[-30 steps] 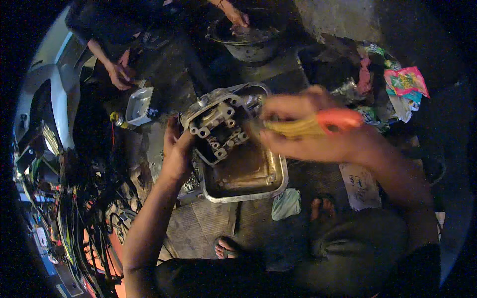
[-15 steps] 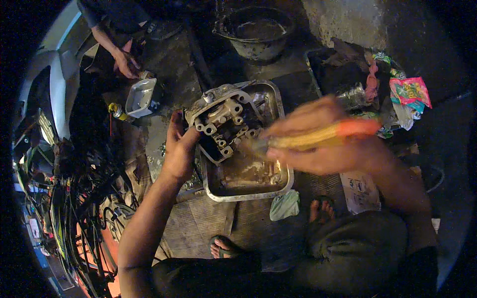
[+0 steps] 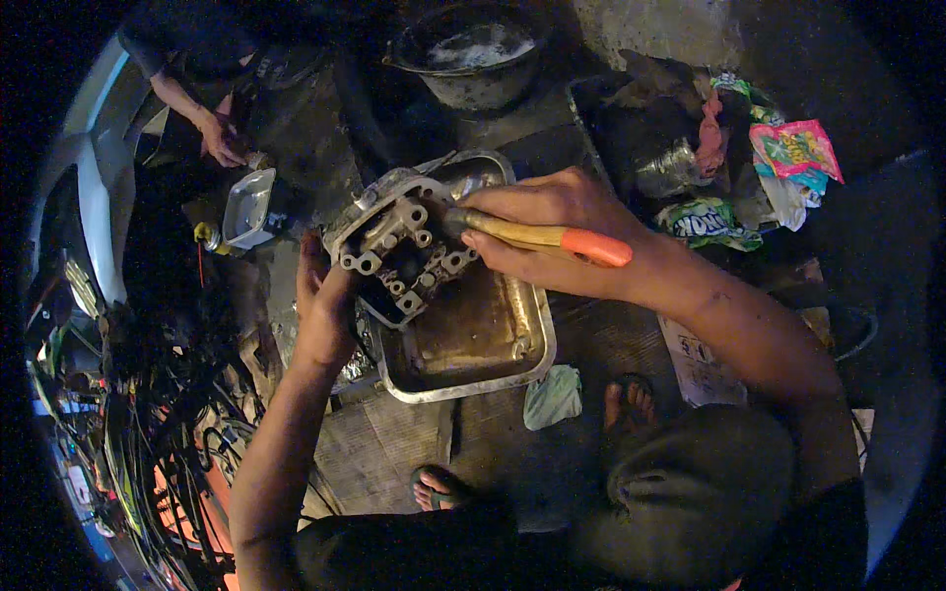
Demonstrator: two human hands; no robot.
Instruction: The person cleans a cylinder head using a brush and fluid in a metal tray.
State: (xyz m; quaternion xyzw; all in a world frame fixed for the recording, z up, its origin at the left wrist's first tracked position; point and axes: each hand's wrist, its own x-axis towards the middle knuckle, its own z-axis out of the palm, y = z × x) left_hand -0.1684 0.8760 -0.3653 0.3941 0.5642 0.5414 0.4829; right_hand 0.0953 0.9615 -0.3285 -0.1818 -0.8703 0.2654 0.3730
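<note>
A metal engine cylinder head [image 3: 412, 213], with round bosses and dark openings, is tilted over a rectangular metal tray [image 3: 463, 340]. My left hand [image 3: 327, 313] is closed on its left side, the fingers partly hidden behind it. In my right hand [image 3: 564, 200] is a paintbrush [image 3: 540, 235] with a wooden handle and orange end, pinched between fingers and thumb. Its dark brush end meets the right part of the cylinder head; the bristles cannot be made out clearly. Brown, wet-looking residue covers the tray's floor.
At the far left, another person's hand [image 3: 221, 138] is near a small pale container [image 3: 248, 209]. A dark bucket [image 3: 468, 84] stands at the back. Colourful packets [image 3: 796, 153] and a clear jar [image 3: 670, 167] lie right; a green plastic bag [image 3: 554, 397] sits by the tray. Cables [image 3: 128, 414] crowd the left.
My right hand has moved left and up with the paintbrush, which has gone from blurred to sharp. The cylinder head, left hand and surroundings have shifted slightly left in the view.
</note>
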